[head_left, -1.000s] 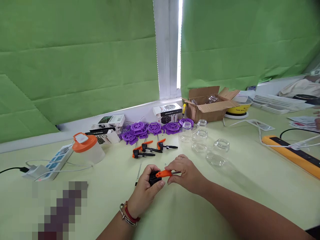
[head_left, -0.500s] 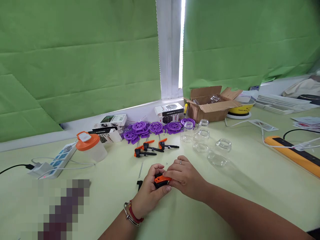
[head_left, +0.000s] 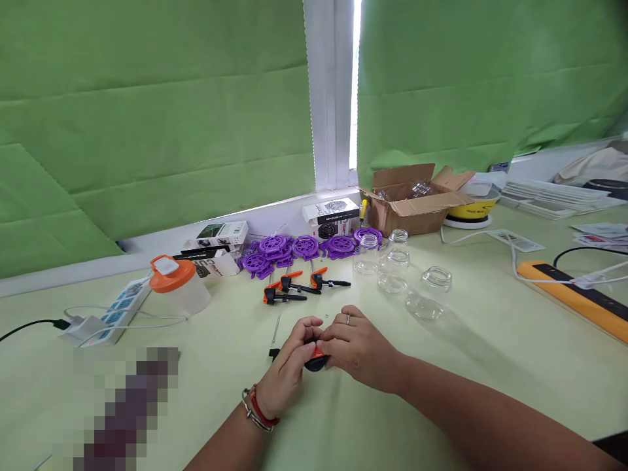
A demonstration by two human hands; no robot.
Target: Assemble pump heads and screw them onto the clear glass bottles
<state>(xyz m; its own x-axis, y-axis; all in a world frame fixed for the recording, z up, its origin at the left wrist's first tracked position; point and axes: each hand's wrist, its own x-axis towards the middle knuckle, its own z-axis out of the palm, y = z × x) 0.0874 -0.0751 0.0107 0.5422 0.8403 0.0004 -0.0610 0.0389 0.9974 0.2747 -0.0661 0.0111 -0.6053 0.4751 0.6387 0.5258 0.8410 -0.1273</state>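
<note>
Between my two hands is a small black-and-orange plastic part (head_left: 315, 364), its ends covered by fingers. My left hand (head_left: 288, 363) wraps it from the left, thumb across the orange piece. From the right, the bent fingers of my right hand (head_left: 360, 350) pinch the same part. Beyond my left hand lies a thin metal rod (head_left: 276, 329), and a small black piece (head_left: 273, 354) pokes out beside that hand. Farther back rest similar black parts with orange levers (head_left: 287, 297). Several purple wheel-shaped plastic pieces (head_left: 305, 246) lie behind them.
Several clear glass jars (head_left: 424, 307) stand to the right. Behind them is an open cardboard box (head_left: 417, 219). An orange-lidded shaker cup (head_left: 184, 294) and a white power strip (head_left: 122, 307) are left; an orange power strip (head_left: 579, 297) lies right. Printed boxes (head_left: 331, 210) stand at the back.
My left thumb has moved up onto the orange piece, covering more of it. The part appears turned in my hands, showing more of its black underside.
</note>
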